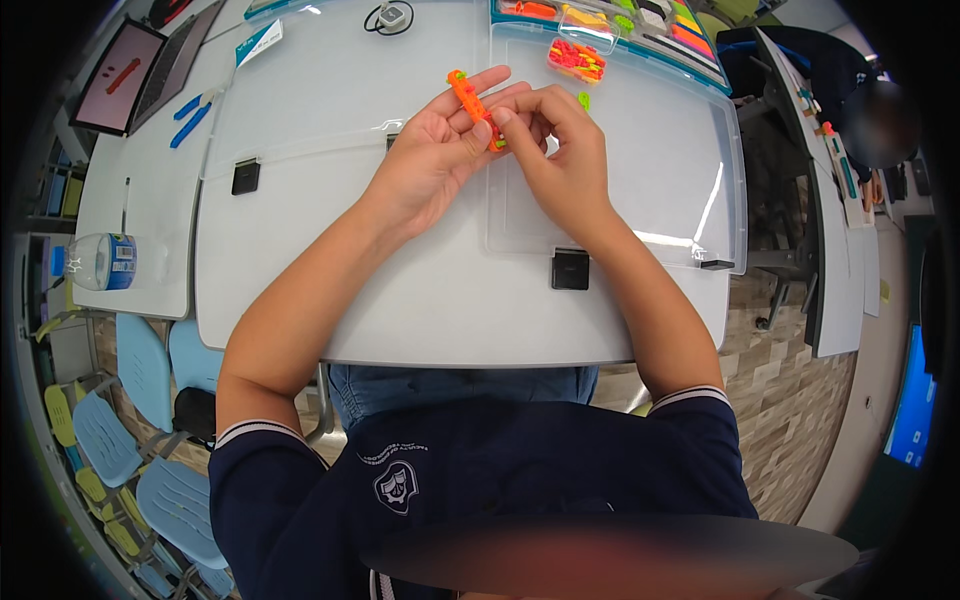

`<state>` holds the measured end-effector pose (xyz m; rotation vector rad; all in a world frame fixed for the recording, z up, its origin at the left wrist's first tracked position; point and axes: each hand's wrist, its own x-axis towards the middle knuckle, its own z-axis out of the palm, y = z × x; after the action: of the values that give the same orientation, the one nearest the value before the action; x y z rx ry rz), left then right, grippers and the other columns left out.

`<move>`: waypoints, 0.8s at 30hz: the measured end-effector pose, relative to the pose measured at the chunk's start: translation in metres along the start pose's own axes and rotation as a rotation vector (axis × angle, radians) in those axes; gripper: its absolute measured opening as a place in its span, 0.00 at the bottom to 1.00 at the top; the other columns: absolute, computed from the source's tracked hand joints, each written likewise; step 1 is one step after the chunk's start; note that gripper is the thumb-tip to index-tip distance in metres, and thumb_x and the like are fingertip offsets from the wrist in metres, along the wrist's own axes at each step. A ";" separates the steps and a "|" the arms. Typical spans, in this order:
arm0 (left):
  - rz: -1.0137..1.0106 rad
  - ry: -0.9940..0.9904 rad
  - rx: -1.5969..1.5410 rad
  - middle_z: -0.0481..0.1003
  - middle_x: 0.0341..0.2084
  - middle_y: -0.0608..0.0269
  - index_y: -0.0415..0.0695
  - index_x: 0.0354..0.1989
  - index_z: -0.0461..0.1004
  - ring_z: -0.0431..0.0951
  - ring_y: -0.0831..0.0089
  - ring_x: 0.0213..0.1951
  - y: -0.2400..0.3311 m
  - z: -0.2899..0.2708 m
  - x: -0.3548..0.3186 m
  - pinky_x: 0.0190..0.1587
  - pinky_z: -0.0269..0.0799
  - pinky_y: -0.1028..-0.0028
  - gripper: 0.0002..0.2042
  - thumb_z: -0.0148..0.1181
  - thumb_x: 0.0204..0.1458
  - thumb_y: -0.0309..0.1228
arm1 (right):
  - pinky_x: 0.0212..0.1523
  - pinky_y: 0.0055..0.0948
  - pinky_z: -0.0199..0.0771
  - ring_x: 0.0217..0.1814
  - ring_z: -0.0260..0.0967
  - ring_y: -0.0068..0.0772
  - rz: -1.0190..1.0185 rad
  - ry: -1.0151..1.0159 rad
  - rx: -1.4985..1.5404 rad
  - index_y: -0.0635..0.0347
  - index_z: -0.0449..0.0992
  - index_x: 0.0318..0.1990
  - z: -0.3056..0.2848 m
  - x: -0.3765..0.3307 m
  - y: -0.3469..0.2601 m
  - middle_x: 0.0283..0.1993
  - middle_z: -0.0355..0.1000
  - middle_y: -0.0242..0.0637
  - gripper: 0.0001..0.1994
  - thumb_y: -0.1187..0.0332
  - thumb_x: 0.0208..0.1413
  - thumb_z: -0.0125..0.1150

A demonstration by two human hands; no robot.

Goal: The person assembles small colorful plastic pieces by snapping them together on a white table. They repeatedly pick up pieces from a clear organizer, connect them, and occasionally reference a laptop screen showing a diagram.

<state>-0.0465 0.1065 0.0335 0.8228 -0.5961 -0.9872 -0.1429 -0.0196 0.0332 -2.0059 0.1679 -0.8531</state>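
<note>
Holding orange strip (466, 95) | left grip (432, 146): pinching it | right grip (570, 150): pinching its near end

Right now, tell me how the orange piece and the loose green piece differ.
The orange piece is long; the green piece is much shorter. The left hand and right hand hold the orange piece, while the green piece lies untouched on clear plastic. Both are brightly coloured.

Head-worn fisheye view, facing steeply down (edges bowed), near the hands (430, 152), above white table (420, 310)
</note>
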 end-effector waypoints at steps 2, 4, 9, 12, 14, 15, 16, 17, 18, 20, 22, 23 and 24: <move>0.010 0.012 0.057 0.67 0.60 0.51 0.38 0.67 0.54 0.68 0.64 0.61 0.000 -0.001 0.000 0.64 0.65 0.65 0.26 0.54 0.61 0.27 | 0.27 0.21 0.63 0.27 0.61 0.20 0.030 0.016 0.070 0.62 0.78 0.33 0.000 0.001 0.002 0.27 0.66 0.30 0.04 0.71 0.56 0.62; 0.014 0.039 0.121 0.70 0.57 0.52 0.37 0.66 0.56 0.70 0.65 0.59 0.000 -0.003 0.001 0.64 0.66 0.65 0.26 0.55 0.60 0.27 | 0.27 0.21 0.62 0.27 0.61 0.19 0.063 0.035 0.093 0.62 0.78 0.33 -0.001 0.002 0.003 0.27 0.66 0.29 0.04 0.71 0.56 0.61; -0.001 0.115 0.132 0.76 0.50 0.54 0.34 0.60 0.63 0.76 0.65 0.52 -0.002 -0.006 0.000 0.60 0.71 0.65 0.24 0.60 0.57 0.28 | 0.27 0.20 0.62 0.27 0.61 0.18 0.037 0.045 0.067 0.61 0.79 0.33 -0.006 0.004 0.006 0.27 0.67 0.28 0.04 0.70 0.56 0.61; -0.013 0.145 0.172 0.76 0.49 0.54 0.33 0.59 0.65 0.77 0.65 0.52 -0.003 -0.008 0.001 0.60 0.71 0.64 0.23 0.61 0.57 0.29 | 0.27 0.20 0.63 0.27 0.61 0.18 0.033 0.024 0.067 0.61 0.78 0.33 -0.006 0.004 0.006 0.28 0.68 0.28 0.04 0.70 0.56 0.62; -0.010 0.160 0.198 0.76 0.50 0.54 0.33 0.59 0.65 0.77 0.65 0.52 -0.004 -0.008 0.001 0.59 0.71 0.65 0.23 0.61 0.56 0.29 | 0.26 0.20 0.63 0.26 0.62 0.18 0.024 0.013 0.047 0.62 0.78 0.33 -0.005 0.003 0.005 0.28 0.68 0.29 0.05 0.70 0.56 0.63; -0.007 0.164 0.213 0.76 0.50 0.53 0.33 0.59 0.65 0.77 0.66 0.52 -0.005 -0.008 0.001 0.60 0.71 0.65 0.23 0.61 0.56 0.28 | 0.26 0.21 0.63 0.26 0.62 0.19 0.004 0.006 0.020 0.62 0.78 0.33 -0.005 0.002 0.005 0.28 0.68 0.30 0.05 0.70 0.55 0.63; -0.003 0.168 0.229 0.75 0.50 0.52 0.32 0.59 0.65 0.76 0.66 0.52 -0.005 -0.008 0.000 0.60 0.71 0.65 0.23 0.61 0.56 0.28 | 0.26 0.21 0.64 0.26 0.62 0.19 -0.011 -0.002 -0.008 0.62 0.78 0.33 -0.005 0.002 0.004 0.29 0.68 0.30 0.05 0.70 0.55 0.63; 0.008 0.167 0.245 0.75 0.51 0.52 0.32 0.60 0.64 0.76 0.66 0.53 -0.006 -0.008 0.000 0.60 0.71 0.65 0.24 0.60 0.56 0.27 | 0.26 0.21 0.64 0.26 0.62 0.20 -0.026 -0.011 -0.037 0.62 0.78 0.33 -0.004 0.002 0.004 0.29 0.68 0.31 0.05 0.70 0.55 0.63; 0.020 0.166 0.261 0.74 0.51 0.51 0.32 0.60 0.64 0.76 0.67 0.53 -0.006 -0.007 0.000 0.59 0.71 0.65 0.24 0.60 0.57 0.26 | 0.26 0.21 0.64 0.26 0.63 0.20 -0.029 -0.014 -0.060 0.62 0.78 0.33 -0.005 0.001 0.003 0.29 0.69 0.31 0.05 0.71 0.55 0.63; 0.036 0.167 0.276 0.74 0.52 0.50 0.31 0.61 0.63 0.76 0.67 0.53 -0.008 -0.005 0.000 0.59 0.71 0.66 0.24 0.58 0.57 0.25 | 0.26 0.21 0.65 0.26 0.63 0.21 -0.036 -0.021 -0.108 0.63 0.78 0.33 -0.005 0.001 0.003 0.29 0.69 0.32 0.04 0.71 0.55 0.63; 0.045 0.170 0.275 0.73 0.53 0.50 0.31 0.61 0.62 0.75 0.67 0.53 -0.009 -0.002 -0.001 0.59 0.71 0.66 0.23 0.57 0.58 0.24 | 0.26 0.22 0.66 0.26 0.64 0.22 -0.061 0.010 -0.116 0.63 0.78 0.33 -0.004 0.002 0.003 0.29 0.69 0.33 0.04 0.72 0.55 0.63; 0.047 0.172 0.269 0.73 0.53 0.49 0.31 0.61 0.62 0.75 0.67 0.53 -0.009 -0.002 -0.001 0.59 0.71 0.66 0.23 0.56 0.58 0.24 | 0.26 0.22 0.66 0.26 0.65 0.22 -0.067 0.026 -0.121 0.63 0.78 0.33 -0.003 0.002 0.003 0.29 0.69 0.33 0.04 0.72 0.55 0.63; 0.049 0.175 0.264 0.73 0.53 0.49 0.31 0.61 0.62 0.75 0.67 0.53 -0.009 -0.001 -0.001 0.59 0.71 0.66 0.23 0.56 0.58 0.24 | 0.26 0.22 0.66 0.26 0.65 0.22 -0.073 0.028 -0.132 0.63 0.77 0.33 -0.003 0.002 0.003 0.29 0.69 0.33 0.04 0.72 0.55 0.63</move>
<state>-0.0505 0.1055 0.0256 1.1109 -0.6001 -0.7913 -0.1431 -0.0244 0.0330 -2.1348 0.1713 -0.9382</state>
